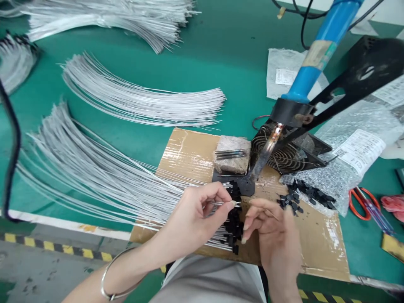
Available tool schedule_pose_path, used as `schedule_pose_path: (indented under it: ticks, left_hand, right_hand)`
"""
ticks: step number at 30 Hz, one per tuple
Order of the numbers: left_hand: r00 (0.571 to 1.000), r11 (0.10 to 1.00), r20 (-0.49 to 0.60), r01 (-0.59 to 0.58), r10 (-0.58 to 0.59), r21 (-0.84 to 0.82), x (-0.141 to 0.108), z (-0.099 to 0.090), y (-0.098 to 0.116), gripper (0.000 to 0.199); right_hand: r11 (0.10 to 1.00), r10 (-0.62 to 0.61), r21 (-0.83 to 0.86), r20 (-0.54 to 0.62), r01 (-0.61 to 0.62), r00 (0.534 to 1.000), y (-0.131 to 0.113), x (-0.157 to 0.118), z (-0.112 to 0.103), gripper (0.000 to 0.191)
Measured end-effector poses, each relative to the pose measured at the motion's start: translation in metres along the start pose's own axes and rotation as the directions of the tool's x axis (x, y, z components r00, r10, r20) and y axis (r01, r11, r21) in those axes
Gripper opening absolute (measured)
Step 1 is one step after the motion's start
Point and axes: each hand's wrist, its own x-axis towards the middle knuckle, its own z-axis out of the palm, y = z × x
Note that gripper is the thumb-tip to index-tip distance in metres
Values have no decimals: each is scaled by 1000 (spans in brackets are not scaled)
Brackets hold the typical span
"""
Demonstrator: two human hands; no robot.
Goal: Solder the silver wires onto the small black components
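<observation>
My left hand point(202, 214) is closed in a pinch on a thin white wire, whose tip shows between thumb and forefinger. Beneath it lies a fanned bundle of white wires point(113, 168), with small black connectors point(232, 227) on many of the right-hand ends. Just right of those connectors, my right hand point(274, 235) is raised with loosely bent fingers and the thumb apart. Nothing shows in it, and it is slightly blurred. Loose black connectors point(292, 202) lie in a small pile beyond that hand. A cardboard sheet point(322, 248) lies under the work.
A blue-handled soldering iron point(307, 75) hangs in a black stand, tip down by a fan point(280, 151). A wrapped block point(232, 155) stands near its tip. Red-handled scissors point(362, 204) and a plastic bag point(356, 147) lie right. Another wire bundle point(142, 94) lies behind.
</observation>
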Motion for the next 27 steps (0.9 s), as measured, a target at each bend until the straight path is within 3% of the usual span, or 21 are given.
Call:
schedule_pose_path:
  ticks: [3, 6, 15, 22, 27]
  left_hand:
    - [1000, 1000, 4, -21, 21, -1, 0, 1, 0, 21]
    - [1000, 1000, 13, 0, 0, -16, -1, 1, 2, 22]
    - [999, 999, 8, 46, -46, -30, -5, 4, 4, 24]
    - [1000, 1000, -10, 8, -8, 13, -5, 6, 5, 23]
    - [1000, 1000, -3, 11, -11, -1, -6, 6, 5, 23]
  right_hand:
    - [998, 54, -35, -68, -56, 996, 4, -5, 13, 30]
    - [998, 57, -35, -43, -58, 997, 7, -8, 22, 19]
    - [985, 155, 78, -22, -153, 988, 10, -4, 20, 12]
    - [970, 234, 96, -87, -225, 968, 1, -4, 27, 15]
    - [936, 313, 182, -40, -301, 949, -4, -1, 27, 17]
